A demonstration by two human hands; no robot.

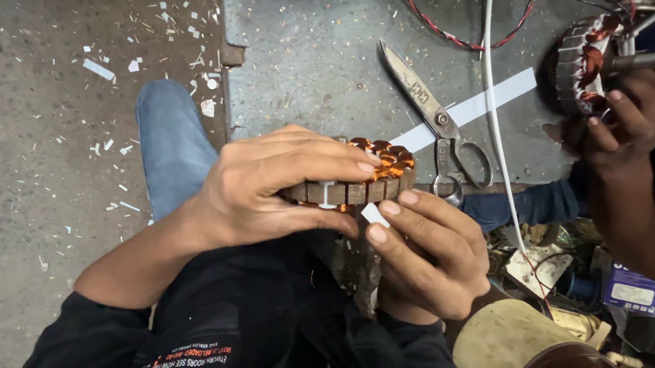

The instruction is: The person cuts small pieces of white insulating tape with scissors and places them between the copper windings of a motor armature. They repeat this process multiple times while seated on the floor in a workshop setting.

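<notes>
copper windings, bright orange, are seen packed into the slots of a round motor stator (360, 181), which is held just above the lap, at the near edge of a grey metal work plate (316, 61). the stator is lying nearly flat, its axis pointing up and slightly away, so its laminated steel rim faces the wearer. the left hand (261, 193) is clamped over it from the left, fingers curled across the top and thumb pressed under the rim. the right hand (426, 251) is set against the rim from the right and below, fingertips pinched together on a small white slip of insulation paper (374, 214) that touches the rim between two slots; of the two, this hand is the nearer to the slot being worked. the rim looks dull, ribbed and oily, the wire glossy. steel scissors (439, 123) lie closed on the plate just beyond the stator, tips pointing away to the left, across a long white paper strip (482, 103). a white cable (494, 104) and a twisted red wire (457, 35) run over the plate. at the upper right another person's hand (622, 118) is gripping a second wound stator (587, 65). paper offcuts (150, 19) are scattered over the concrete floor (20, 176).
</notes>
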